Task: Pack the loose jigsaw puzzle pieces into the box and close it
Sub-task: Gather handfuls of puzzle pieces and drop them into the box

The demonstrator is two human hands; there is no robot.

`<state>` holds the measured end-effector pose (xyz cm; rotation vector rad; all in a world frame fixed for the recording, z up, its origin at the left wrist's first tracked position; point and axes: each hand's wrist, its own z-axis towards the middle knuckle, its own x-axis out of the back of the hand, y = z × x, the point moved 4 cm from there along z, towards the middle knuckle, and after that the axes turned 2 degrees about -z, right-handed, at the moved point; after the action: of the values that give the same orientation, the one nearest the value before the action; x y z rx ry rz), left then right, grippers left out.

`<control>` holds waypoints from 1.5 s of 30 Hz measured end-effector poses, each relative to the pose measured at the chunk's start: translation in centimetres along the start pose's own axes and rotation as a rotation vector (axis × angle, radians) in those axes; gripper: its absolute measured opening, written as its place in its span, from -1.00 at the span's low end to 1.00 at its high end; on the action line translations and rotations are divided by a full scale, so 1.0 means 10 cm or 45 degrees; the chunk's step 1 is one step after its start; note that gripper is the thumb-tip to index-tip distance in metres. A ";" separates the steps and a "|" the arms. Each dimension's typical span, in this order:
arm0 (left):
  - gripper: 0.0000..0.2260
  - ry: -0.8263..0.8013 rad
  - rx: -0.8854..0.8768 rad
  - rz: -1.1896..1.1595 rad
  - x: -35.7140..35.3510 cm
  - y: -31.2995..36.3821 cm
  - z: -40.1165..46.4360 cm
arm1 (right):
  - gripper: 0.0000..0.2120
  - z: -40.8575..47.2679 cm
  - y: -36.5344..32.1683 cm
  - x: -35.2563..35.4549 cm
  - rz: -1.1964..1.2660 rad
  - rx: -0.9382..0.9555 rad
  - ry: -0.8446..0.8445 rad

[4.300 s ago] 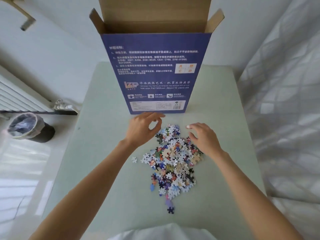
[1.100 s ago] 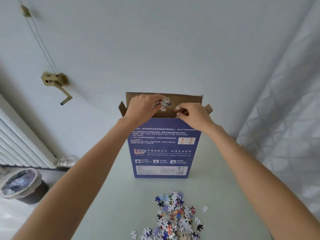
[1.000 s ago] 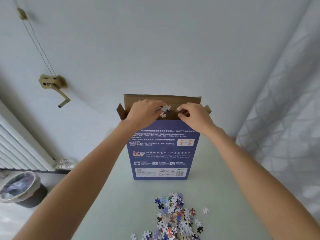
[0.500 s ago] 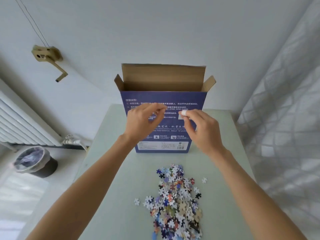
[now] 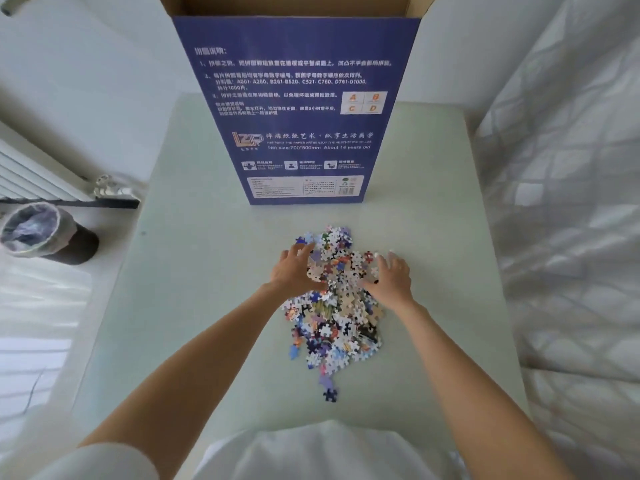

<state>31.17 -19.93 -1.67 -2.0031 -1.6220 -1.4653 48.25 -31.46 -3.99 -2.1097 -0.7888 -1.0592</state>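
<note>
A tall blue puzzle box (image 5: 298, 109) stands upright at the back of the pale green table (image 5: 194, 306), its brown top flaps open. A heap of colourful loose jigsaw pieces (image 5: 334, 317) lies in front of it. My left hand (image 5: 294, 270) rests on the heap's upper left side with spread fingers. My right hand (image 5: 391, 275) rests on the upper right side, fingers also spread. Both hands flank the far part of the heap; neither grips any piece that I can see. One dark blue piece (image 5: 330, 394) lies apart, nearest to me.
A lined waste bin (image 5: 41, 232) stands on the floor to the left, beside a white radiator (image 5: 31, 174). A white quilted bed cover (image 5: 571, 216) runs along the table's right edge. A white wall is behind the box.
Both hands came down from the box's open top, where they let pieces fall in, to the heap on the table. The view tilted down with them.
</note>
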 end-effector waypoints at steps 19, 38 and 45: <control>-0.49 0.163 0.118 -0.178 -0.21 -0.37 -0.29 | -0.27 0.14 -0.79 -0.19 -0.270 0.567 -0.025; -0.74 0.230 -0.064 -0.144 0.00 -0.40 -0.27 | -0.72 -0.10 -0.61 -0.05 0.093 0.472 0.130; -0.73 0.256 -0.114 -0.142 0.11 -0.36 -0.28 | -0.75 -0.15 -0.58 0.10 0.250 0.513 0.194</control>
<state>26.53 -19.71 -0.95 -1.7656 -1.6329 -1.7455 43.77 -28.83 -0.84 -1.7050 -0.6430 -0.8613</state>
